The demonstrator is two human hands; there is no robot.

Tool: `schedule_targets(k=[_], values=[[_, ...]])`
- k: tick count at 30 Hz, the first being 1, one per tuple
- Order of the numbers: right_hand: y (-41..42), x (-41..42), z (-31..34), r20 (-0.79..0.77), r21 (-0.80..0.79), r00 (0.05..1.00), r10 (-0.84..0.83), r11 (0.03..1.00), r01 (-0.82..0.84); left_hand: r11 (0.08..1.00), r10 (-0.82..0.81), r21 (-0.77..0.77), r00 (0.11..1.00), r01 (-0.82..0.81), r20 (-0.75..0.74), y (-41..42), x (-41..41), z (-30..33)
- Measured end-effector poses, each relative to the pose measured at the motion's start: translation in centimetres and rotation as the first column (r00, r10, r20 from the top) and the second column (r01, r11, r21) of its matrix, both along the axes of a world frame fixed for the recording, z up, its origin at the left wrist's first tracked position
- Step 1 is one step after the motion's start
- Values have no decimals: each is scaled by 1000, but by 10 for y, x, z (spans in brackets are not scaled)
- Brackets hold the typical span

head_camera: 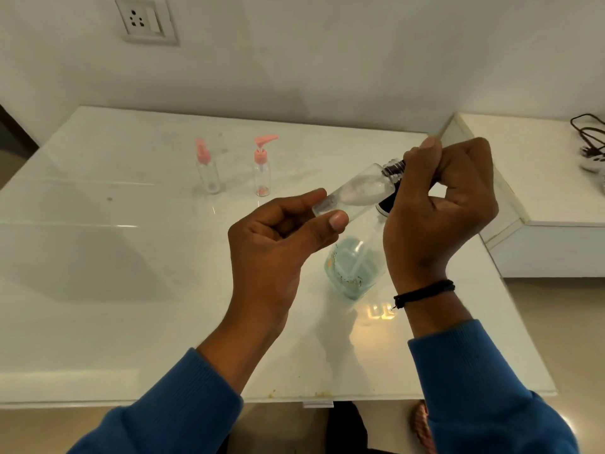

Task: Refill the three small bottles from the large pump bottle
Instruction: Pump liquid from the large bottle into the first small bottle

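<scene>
The left hand [281, 244] pinches a small clear bottle [357, 194] tilted above the white glass-topped table [131, 290]; the right hand [438, 204] grips its cap. The large pump bottle [353, 267] stands beneath; two pink-topped bottles [262, 172] stand at eleven o'clock, below a wall socket [145, 19].

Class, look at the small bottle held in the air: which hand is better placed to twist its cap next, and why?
Right. The right hand already has its grip curled round the cap end of the tilted small bottle, while the left hand pinches the bottle's base, steadying it.
</scene>
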State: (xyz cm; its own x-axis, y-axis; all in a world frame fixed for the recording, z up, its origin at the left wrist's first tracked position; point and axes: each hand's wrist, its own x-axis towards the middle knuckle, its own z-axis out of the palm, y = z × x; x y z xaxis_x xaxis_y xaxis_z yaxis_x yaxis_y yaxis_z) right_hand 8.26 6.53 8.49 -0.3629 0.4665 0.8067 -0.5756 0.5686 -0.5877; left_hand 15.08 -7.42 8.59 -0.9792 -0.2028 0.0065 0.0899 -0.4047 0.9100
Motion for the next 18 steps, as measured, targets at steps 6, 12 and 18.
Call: schedule_targets(k=[6,12,18], values=[[0,0,4,6,22,1000,-10,1000,10,1000,-3,-19,1000,3,-6,0,0,0],[1,1,1,4,5,1000,-1,1000,1,1000,-1,-5,1000,1,1,1,1,0],[-1,0,2,-8,12,1000,-11,1000,11,1000,-1,-8,1000,1,0,0,0,0]])
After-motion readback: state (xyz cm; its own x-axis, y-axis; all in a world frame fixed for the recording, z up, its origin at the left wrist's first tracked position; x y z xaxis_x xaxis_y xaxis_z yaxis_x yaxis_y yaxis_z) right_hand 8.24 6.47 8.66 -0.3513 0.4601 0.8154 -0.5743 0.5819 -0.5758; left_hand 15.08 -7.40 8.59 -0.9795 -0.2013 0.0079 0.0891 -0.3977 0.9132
